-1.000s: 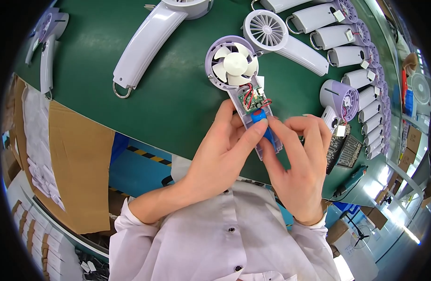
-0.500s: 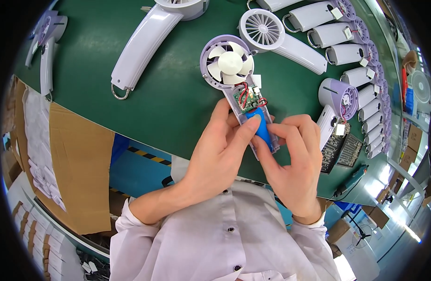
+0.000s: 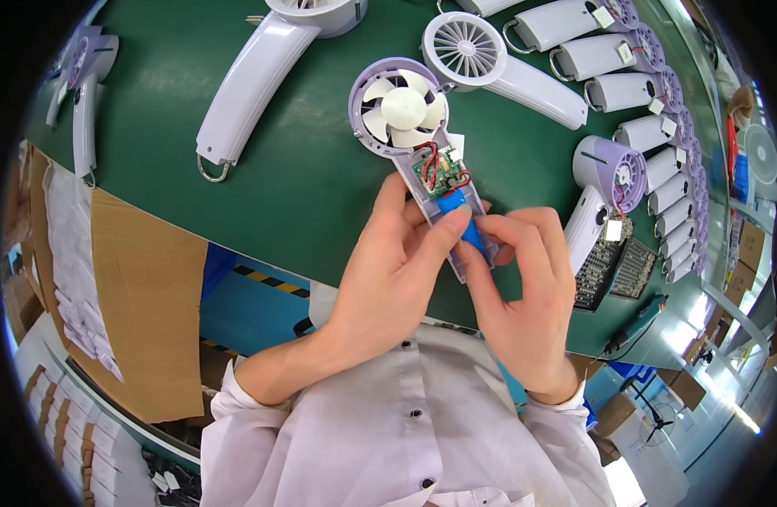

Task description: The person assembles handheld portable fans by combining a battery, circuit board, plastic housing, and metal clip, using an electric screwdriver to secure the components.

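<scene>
We have the opened fan (image 3: 410, 155) near the front edge of the bench (image 3: 321, 194), its long axis slanting from the near right to the far left, its round head (image 3: 404, 110) pointing away. Our right hand (image 3: 530, 291) touches the blue cylinder (image 3: 450, 202), finger and thumb close together; whether they pinch it, we cannot tell. Our left hand (image 3: 384, 262) curls gripping the fan's left side, thumb on the cylinder. Farther up lies the circuit board (image 3: 437, 176).
</scene>
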`<move>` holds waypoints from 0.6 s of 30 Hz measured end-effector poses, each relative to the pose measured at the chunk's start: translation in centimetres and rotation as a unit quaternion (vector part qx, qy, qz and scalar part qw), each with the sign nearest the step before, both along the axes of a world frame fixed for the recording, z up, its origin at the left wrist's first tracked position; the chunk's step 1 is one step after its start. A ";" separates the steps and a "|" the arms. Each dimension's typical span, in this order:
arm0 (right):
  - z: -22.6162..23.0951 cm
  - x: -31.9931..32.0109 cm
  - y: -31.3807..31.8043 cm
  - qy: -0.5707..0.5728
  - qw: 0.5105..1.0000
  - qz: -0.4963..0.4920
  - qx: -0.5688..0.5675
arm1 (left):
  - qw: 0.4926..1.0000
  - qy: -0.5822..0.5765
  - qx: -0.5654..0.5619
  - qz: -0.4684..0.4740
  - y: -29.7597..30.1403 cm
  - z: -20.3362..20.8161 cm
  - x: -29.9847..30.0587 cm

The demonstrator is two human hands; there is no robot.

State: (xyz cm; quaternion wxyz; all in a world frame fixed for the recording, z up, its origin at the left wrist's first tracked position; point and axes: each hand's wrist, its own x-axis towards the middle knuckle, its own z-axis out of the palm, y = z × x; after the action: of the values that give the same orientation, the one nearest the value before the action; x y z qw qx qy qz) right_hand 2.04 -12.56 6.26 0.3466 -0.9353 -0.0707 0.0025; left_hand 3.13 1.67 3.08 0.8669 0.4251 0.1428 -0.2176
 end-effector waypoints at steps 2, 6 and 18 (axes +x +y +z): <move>0.0 0.2 -0.1 0.023 0.999 -0.005 0.042 | 1.000 0.002 -0.006 0.004 0.0 0.1 0.0; 0.1 0.6 -0.8 0.081 0.989 -0.007 0.123 | 1.000 -0.013 0.020 0.006 0.1 -0.1 -0.1; 0.2 3.3 -0.3 -0.013 0.990 0.009 0.140 | 1.000 -0.012 0.006 0.017 0.1 0.2 -0.1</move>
State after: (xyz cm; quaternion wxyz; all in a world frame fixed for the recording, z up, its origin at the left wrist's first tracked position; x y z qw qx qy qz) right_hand 5.37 -12.84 6.48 0.4729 -0.8770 -0.0833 -0.0160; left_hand 3.07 1.79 3.23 0.8697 0.4303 0.1409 -0.1963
